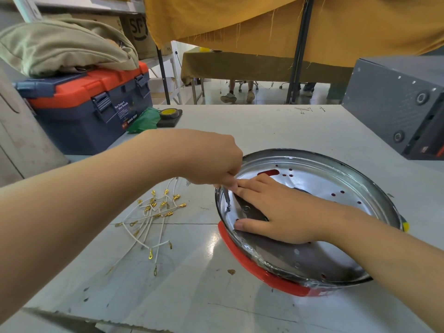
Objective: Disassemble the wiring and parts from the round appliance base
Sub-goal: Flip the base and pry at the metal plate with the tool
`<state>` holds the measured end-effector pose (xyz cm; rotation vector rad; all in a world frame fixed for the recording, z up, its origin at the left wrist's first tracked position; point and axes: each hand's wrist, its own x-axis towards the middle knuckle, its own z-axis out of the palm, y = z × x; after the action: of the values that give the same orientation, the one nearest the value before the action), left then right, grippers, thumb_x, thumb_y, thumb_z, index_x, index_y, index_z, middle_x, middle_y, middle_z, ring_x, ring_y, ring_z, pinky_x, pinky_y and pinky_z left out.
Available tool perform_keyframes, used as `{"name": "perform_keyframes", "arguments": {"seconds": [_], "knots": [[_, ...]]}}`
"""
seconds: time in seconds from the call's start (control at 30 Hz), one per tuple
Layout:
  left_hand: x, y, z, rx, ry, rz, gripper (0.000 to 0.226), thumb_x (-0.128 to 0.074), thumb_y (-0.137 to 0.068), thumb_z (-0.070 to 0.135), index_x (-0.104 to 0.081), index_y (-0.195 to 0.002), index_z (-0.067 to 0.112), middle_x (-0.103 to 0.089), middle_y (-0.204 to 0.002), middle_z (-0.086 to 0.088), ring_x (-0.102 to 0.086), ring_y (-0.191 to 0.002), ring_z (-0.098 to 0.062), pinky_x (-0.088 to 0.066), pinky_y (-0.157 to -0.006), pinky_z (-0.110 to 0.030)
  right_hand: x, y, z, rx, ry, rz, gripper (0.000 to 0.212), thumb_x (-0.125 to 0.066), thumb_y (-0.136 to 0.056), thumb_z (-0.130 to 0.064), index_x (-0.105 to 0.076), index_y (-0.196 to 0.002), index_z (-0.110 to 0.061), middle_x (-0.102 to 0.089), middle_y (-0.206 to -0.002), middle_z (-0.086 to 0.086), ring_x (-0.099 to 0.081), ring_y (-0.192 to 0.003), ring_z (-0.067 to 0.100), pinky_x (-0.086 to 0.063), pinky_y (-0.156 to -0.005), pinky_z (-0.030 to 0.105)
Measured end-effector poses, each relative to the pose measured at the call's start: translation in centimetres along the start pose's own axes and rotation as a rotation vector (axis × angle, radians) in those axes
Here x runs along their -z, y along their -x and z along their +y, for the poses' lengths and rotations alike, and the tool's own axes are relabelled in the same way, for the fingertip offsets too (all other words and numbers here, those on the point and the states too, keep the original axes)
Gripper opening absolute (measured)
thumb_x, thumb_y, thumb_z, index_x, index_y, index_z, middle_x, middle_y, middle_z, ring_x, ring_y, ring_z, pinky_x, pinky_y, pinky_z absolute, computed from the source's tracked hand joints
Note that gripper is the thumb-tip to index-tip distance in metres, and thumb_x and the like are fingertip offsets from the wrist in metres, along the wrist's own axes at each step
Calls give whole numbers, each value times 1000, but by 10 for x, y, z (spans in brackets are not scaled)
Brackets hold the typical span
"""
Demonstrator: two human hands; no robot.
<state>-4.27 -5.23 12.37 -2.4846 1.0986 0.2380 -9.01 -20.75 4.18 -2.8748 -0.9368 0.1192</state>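
Observation:
The round appliance base (pixel 336 179), a shiny metal pan with a red outer rim, lies on the white table at the right. My right hand (pixel 271 207) rests flat inside it, fingers straight, pressing on a dark metal plate (pixel 252 213). My left hand (pixel 211 159) reaches over the pan's left edge with curled fingers gripping a thin screwdriver (pixel 227 199), whose tip points down onto the pan floor beside the plate. A loose bundle of white wires with gold terminals (pixel 153 217) lies on the table left of the pan.
A blue and orange toolbox (pixel 91 104) with a beige bag on top stands at the back left. A roll of yellow tape (pixel 169 114) and green plastic lie beside it. A grey metal case (pixel 396 104) sits at the back right. Small debris dots the table's front.

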Motion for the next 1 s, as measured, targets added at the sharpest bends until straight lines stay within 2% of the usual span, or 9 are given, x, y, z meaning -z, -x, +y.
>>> {"name": "perform_keyframes", "arguments": {"seconds": [0.13,0.23,0.37,0.47,0.53,0.67,0.77,0.9,1.0], "knots": [[1,2,5,-30,-11,29,28,-47,-95,39,-58,-82,17,-57,-83,1,-51,-74,-12,-41,-65,-23,0,0,0,4,6,18,67,-35,-91,-63,-35,-142,-20,-27,-151,-8,-23,-128,10,-25,-105,25],[4,7,3,-70,120,72,7,-55,-89,26,-50,-92,23,-50,-93,6,-45,-83,-9,-40,-72,-24,0,1,0,4,6,32,67,-34,-90,-64,-42,-137,-17,-34,-145,-6,-27,-125,12,-28,-103,26],[5,12,2,-99,287,95,18,-57,-87,17,-45,-94,28,-52,-88,9,-48,-80,-7,-43,-70,-22,4,0,-1,-5,-77,37,59,-40,-90,-60,-49,-127,-15,-47,-129,-2,-37,-116,12,-33,-98,28],[1,15,-1,-80,368,164,20,-60,-88,20,-45,-96,30,-52,-83,15,-49,-77,-2,-40,-66,-18,14,-1,-3,-40,-334,190,31,-54,-88,-49,-57,-104,-22,-58,-98,-7,-50,-89,3,-40,-76,18],[-3,17,-4,-64,389,225,18,-60,-88,22,-46,-94,31,-52,-82,16,-48,-76,0,-38,-64,-16,20,-3,-3,-83,-478,260,25,-60,-87,-44,-61,-104,-27,-63,-100,-12,-55,-89,-2,-44,-79,14],[-12,17,-4,-13,413,347,18,-61,-88,29,-44,-93,30,-52,-78,16,-48,-68,3,-35,-55,-12,24,-6,-3,-101,-643,285,18,-68,-83,-34,-70,-97,-23,-70,-93,-1,-63,-81,10,-52,-81,31],[-19,15,-2,26,476,445,26,-66,-85,31,-42,-95,29,-56,-74,14,-51,-64,1,-39,-54,-16,26,-8,-7,-97,-751,276,17,-73,-81,-26,-69,-94,-17,-65,-78,3,-58,-65,12,-50,-67,27],[-26,14,3,60,571,546,36,-69,-81,33,-41,-103,26,-55,-67,10,-52,-58,-2,-40,-52,-10,29,-13,-11,-102,-729,265,14,-75,-80,-25,-62,-77,-19,-60,-58,-9,-59,-55,5,-43,-53,13],[-32,14,4,80,691,594,46,-69,-76,45,-43,-108,25,-56,-64,7,-54,-60,0,-40,-54,-10,27,-17,-16,-118,-645,304,20,-73,-81,-27,-58,-72,-17,-62,-57,-6,-58,-50,2,-39,-48,10]]}}
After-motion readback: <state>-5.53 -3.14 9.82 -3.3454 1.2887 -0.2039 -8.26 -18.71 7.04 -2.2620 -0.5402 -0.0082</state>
